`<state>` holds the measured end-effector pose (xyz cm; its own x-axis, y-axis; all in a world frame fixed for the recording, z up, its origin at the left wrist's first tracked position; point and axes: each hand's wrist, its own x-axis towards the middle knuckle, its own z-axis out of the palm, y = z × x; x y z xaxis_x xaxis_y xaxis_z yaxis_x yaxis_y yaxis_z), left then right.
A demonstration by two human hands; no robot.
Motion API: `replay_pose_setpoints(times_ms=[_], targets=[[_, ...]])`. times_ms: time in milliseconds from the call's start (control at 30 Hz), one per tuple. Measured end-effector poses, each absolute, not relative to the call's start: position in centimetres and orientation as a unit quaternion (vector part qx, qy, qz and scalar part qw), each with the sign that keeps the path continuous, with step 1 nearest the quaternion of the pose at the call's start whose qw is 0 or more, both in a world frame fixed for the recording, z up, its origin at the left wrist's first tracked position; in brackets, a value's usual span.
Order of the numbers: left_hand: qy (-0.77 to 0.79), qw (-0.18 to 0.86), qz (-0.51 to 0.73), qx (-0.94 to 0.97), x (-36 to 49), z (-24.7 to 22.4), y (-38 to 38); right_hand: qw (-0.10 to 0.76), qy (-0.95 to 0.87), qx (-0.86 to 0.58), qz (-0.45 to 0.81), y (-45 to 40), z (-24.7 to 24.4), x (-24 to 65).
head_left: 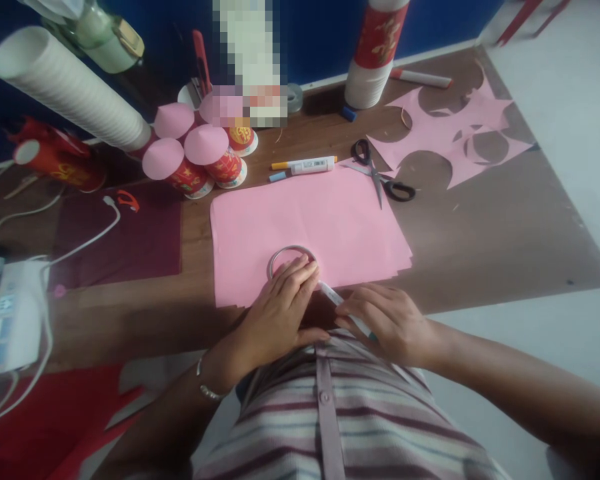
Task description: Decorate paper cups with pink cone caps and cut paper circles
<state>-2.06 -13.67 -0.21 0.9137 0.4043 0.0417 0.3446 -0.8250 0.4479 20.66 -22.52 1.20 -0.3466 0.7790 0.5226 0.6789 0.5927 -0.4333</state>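
A stack of pink paper sheets (260,213) lies on the brown table in front of me. On its near edge rests a thin grey ring (289,249). My left hand (280,307) lies over the ring's near side, fingers stretched out and pressed flat, its thumb apart. My right hand (385,323) is closed around a white marker pen (331,293), whose upper end points at the ring's right side beside my left fingertips. Whether its tip touches the paper is hidden. Black-handled scissors (375,175) lie spread across the stack's far right corner.
Markers (305,165) lie behind the stack. Red cups with pink paper cones (207,145) stand far left, beside stacked white paper cups (70,87). Pink paper scraps with round holes (433,130) lie right. White cables (45,300) and a white box (23,327) are left.
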Motion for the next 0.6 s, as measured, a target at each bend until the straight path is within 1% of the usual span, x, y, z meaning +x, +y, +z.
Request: replay_pose_setpoints(times_ms=[200, 300, 400, 500, 600], targets=[[0.199, 0.224, 0.065, 0.952, -2.0, 0.0, -13.6, 0.363, -0.815, -0.444, 0.082, -22.7, 1.0, 20.5], [0.204, 0.232, 0.060, 0.949, -2.0, 0.2, -13.6, 0.396, -0.795, -0.446, 0.115, -22.7, 1.3, 21.0], [0.200, 0.230, 0.051, 0.951, -2.0, 0.2, -13.5, 0.456, -0.732, -0.479, 0.166, -22.6, 2.3, 22.2], [0.191, 0.215, 0.052, 0.956, -2.1, 0.1, -13.4, 0.491, -0.636, -0.554, 0.217, -22.4, 3.3, 23.6], [0.187, 0.205, 0.053, 0.959, -2.2, -0.1, -13.4, 0.517, -0.555, -0.596, 0.264, -22.1, 3.9, 24.7]])
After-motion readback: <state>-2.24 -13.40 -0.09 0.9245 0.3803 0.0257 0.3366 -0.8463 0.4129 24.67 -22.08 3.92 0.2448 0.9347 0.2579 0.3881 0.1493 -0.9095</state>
